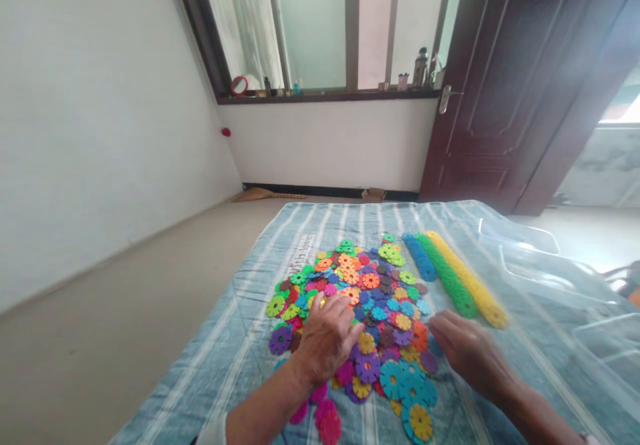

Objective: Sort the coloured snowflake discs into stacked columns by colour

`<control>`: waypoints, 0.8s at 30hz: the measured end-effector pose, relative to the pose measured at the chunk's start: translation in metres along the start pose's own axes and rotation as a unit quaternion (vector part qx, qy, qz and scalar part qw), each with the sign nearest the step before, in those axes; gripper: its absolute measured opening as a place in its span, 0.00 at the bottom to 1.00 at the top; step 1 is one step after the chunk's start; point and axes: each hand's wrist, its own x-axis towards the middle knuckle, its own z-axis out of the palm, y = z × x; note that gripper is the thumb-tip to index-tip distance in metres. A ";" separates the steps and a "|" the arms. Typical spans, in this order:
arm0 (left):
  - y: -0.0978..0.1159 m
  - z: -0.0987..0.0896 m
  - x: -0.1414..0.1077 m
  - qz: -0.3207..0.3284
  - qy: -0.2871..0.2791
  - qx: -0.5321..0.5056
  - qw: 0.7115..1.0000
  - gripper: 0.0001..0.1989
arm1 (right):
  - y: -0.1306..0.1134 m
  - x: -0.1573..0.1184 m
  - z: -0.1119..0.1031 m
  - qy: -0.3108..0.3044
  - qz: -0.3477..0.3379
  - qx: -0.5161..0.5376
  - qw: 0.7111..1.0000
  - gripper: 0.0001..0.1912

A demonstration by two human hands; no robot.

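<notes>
Many colourful notched plastic discs (pixel 369 367) lie in a loose pile on a striped blue-grey cloth (pixel 240 305). Over the left-middle of the pile rests my left hand (pixel 327 333), its fingers apart and touching discs. My right hand (pixel 463 345), blurred, is at the pile's right edge near an orange disc (pixel 420 336); its fingers point left and what they hold, if anything, is hidden. Beyond it lie three long rows of overlapping discs: blue (pixel 420 257), green (pixel 453 278) and yellow (pixel 467 282).
Clear plastic containers (pixel 555 275) stand on the right side of the cloth. Behind are a windowsill (pixel 330 96) with bottles and small items, a dark red door (pixel 505 85), and a small cardboard box (pixel 373 195) on the floor.
</notes>
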 end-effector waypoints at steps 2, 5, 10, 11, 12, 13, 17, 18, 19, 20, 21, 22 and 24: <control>-0.003 -0.004 0.010 -0.031 -0.004 0.023 0.999 0.08 | 0.001 0.000 0.002 0.002 -0.006 -0.005 1.000 0.17; -0.011 -0.012 0.030 -0.086 -0.022 0.059 0.994 0.11 | 0.002 0.000 0.004 0.009 -0.002 -0.011 1.000 0.16; -0.023 -0.012 0.067 -0.185 -0.079 0.095 0.975 0.14 | 0.002 0.000 0.007 0.001 -0.010 -0.011 1.000 0.16; -0.022 -0.009 0.071 -0.185 -0.094 0.089 0.974 0.16 | 0.002 0.000 0.007 0.000 -0.009 -0.010 1.000 0.16; -0.020 -0.006 0.074 -0.175 -0.106 0.079 0.976 0.16 | 0.001 0.000 0.007 -0.001 -0.007 -0.009 1.000 0.16; -0.016 -0.003 0.074 -0.158 -0.115 0.066 0.979 0.16 | 0.001 0.000 0.007 -0.003 -0.006 -0.006 1.000 0.15; 0.005 0.004 0.066 -0.076 -0.127 0.020 0.989 0.12 | 0.000 0.000 0.007 -0.001 -0.006 0.002 1.000 0.16; 0.010 0.004 0.064 -0.064 -0.130 0.013 0.989 0.11 | 0.000 0.000 0.007 0.001 -0.006 0.002 1.000 0.16; 0.012 0.003 0.063 -0.056 -0.133 0.009 0.989 0.11 | 0.001 0.000 0.007 0.003 -0.005 0.002 1.000 0.16; 0.013 0.002 0.063 -0.054 -0.135 0.007 0.989 0.10 | 0.001 0.000 0.008 0.005 -0.005 0.001 1.000 0.16; 0.012 0.001 0.065 -0.056 -0.134 0.007 0.989 0.11 | 0.001 -0.001 0.009 0.008 -0.004 0.001 1.000 0.17; 0.009 0.000 0.069 -0.063 -0.132 0.011 0.989 0.11 | 0.002 -0.001 0.010 0.008 -0.005 0.001 1.000 0.17; -0.004 -0.001 0.078 -0.090 -0.132 0.026 0.987 0.12 | 0.003 -0.001 0.011 0.006 -0.006 0.002 1.000 0.16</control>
